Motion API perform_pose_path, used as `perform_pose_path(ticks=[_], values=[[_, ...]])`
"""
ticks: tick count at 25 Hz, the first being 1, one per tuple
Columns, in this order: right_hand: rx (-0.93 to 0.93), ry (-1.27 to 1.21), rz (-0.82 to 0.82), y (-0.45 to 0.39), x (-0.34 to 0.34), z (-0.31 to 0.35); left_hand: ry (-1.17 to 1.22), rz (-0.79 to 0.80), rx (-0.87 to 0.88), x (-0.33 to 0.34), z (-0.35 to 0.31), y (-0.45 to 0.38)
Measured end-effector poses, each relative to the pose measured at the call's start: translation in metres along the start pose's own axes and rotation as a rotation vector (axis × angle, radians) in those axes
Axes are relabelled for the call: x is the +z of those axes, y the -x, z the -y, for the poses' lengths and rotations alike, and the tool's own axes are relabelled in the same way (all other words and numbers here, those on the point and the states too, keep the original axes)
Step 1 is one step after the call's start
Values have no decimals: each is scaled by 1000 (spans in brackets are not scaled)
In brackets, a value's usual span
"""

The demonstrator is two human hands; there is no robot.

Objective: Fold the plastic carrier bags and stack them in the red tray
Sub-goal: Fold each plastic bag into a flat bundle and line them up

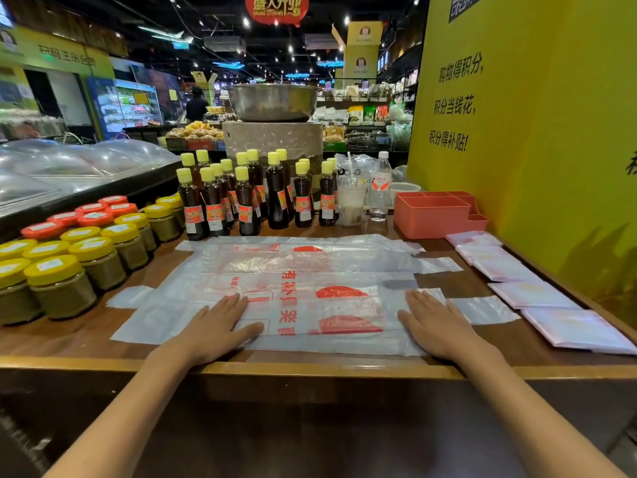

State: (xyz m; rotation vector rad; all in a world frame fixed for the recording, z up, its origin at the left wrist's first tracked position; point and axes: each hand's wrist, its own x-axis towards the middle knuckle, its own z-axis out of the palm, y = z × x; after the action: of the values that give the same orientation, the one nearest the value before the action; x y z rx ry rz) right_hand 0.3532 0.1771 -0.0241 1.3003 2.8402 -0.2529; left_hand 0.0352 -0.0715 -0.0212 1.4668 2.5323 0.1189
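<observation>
I am standing in a food shop. On my wooden worktop (310, 369) stand rows of dark sauce bottles (246, 198) with yellow caps at twelve o'clock and labelled jars (62, 288) with yellow and red lids at ten o'clock. Beyond them run stocked goods shelves (365, 112), a lit chilled cabinet (132, 105) at eleven o'clock, and a red hanging sign (275, 8) reading "Grand Opening". A yellow promotional wall (534, 115) with printed Chinese text rises at two o'clock.
</observation>
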Motion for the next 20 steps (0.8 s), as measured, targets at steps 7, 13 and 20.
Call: perform_pose_path(ticks=[7, 13, 20], values=[[-339, -253, -238, 16, -7, 7, 226, -137, 96, -5, -5, 17], [-259, -283, -7, 15, -7, 11, 138, -255, 137, -10, -15, 29], [-246, -224, -119, 24, -12, 16, 96, -245, 233, -9, -13, 28]])
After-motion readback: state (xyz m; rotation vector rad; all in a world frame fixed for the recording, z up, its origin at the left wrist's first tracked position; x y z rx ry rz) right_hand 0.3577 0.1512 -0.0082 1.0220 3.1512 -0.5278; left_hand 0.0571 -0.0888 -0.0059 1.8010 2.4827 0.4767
